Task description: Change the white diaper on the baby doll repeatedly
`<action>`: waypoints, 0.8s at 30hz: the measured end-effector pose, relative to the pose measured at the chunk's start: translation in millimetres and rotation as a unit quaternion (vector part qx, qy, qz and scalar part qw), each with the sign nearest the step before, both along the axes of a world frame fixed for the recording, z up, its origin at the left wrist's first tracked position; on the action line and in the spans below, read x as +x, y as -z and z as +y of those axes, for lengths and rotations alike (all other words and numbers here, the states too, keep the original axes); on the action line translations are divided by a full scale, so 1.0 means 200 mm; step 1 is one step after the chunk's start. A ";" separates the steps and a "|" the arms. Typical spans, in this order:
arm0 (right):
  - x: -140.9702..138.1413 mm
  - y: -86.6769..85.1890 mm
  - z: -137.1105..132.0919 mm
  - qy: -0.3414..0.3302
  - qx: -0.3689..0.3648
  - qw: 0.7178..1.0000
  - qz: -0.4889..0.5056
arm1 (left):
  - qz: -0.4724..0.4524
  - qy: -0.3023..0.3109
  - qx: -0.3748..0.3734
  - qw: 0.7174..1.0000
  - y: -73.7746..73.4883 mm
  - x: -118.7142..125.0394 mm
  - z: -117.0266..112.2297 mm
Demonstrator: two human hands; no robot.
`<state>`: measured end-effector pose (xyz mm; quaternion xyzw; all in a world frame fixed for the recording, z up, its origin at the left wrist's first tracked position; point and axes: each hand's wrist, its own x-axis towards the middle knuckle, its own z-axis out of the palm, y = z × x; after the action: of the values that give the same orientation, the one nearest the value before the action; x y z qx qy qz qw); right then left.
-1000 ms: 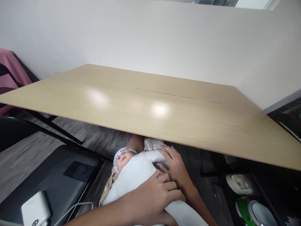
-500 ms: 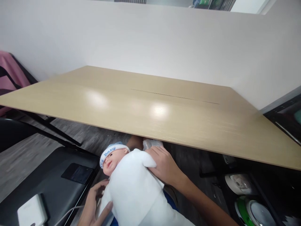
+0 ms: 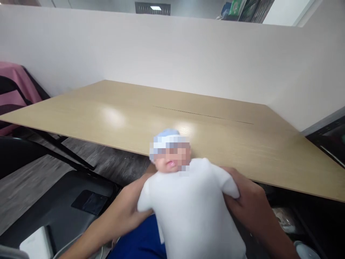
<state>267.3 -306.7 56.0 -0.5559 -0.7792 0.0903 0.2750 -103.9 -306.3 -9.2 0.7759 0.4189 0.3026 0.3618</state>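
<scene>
A baby doll with a white cloth body and a blue-and-white cap is held upright in front of me, its head level with the table's near edge. My left hand grips it at the side under one stubby arm. On the other side my right hand holds it beneath the other arm. The fingers of both hands are mostly hidden behind the doll's body. Below it, blue cloth covers my lap.
A wooden table stands ahead against a white wall. At left, a black chair seat carries a dark phone and a white box-shaped device near a cable. Pink cloth hangs further left. A dark-framed object borders the right.
The doll has risen and swung from a leftward tilt to upright, moving right. Both hands have shifted under its arms. The clear plastic below the table edge is now out of sight.
</scene>
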 end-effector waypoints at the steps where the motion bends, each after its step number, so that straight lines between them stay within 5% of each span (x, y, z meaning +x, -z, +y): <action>1: 0.04 0.00 0.04 0.033 -0.009 0.999 -0.016 | 0.015 -0.003 0.007 1.000 -0.05 0.03 0.09; 4: 0.13 0.04 0.18 0.109 -0.029 0.992 -0.062 | 0.065 -0.023 0.028 0.997 -0.14 0.14 0.36; 8: 0.26 0.10 0.34 0.117 -0.045 0.989 -0.073 | 0.127 -0.024 0.079 0.988 -0.15 0.21 0.63; 16: 0.38 0.29 0.47 0.121 -0.017 0.992 -0.034 | 0.271 -0.102 0.140 0.947 -0.10 0.13 0.92; 24: 0.37 0.33 0.75 0.124 -0.021 0.992 -0.028 | 0.217 -0.099 0.135 0.962 -0.04 0.09 1.24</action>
<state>341.7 -155.9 -10.7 -0.6560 -0.7097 0.0562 0.2507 -86.1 -58.4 -0.8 0.8193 0.5174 0.2146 0.1222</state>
